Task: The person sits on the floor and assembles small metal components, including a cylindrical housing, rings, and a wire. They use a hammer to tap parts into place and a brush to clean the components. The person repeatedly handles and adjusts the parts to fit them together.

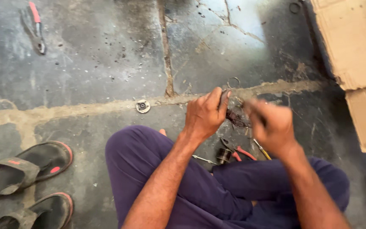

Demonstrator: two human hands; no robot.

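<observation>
**Both hands on a small greasy part, tools spread round your knees**

You sit cross-legged on the stained concrete floor (106, 63) with your hands together above your shins. Your left hand (205, 114) is closed around a small dark metal part (236, 118), thumb pressed on top. Your right hand (271, 124) is blurred with motion; it looks curled about something thin at the part's right side, but you cannot tell what it grips.

The work looks midway: pieces lie off to the sides. A round flanged disc (142, 106) rests on the floor to the left, well apart from your hands, and a thin wire ring (234, 82) lies just beyond them. Near your legs sit a short dark cylinder (224, 154), red-handled pliers (242, 152) and a yellow-handled screwdriver (262, 149). Another red-handled pair of pliers (36, 26) lies far left.

No container shows. Torn cardboard (352, 42) lies flat at far right, a pair of sandals (30, 169) near left.
</observation>
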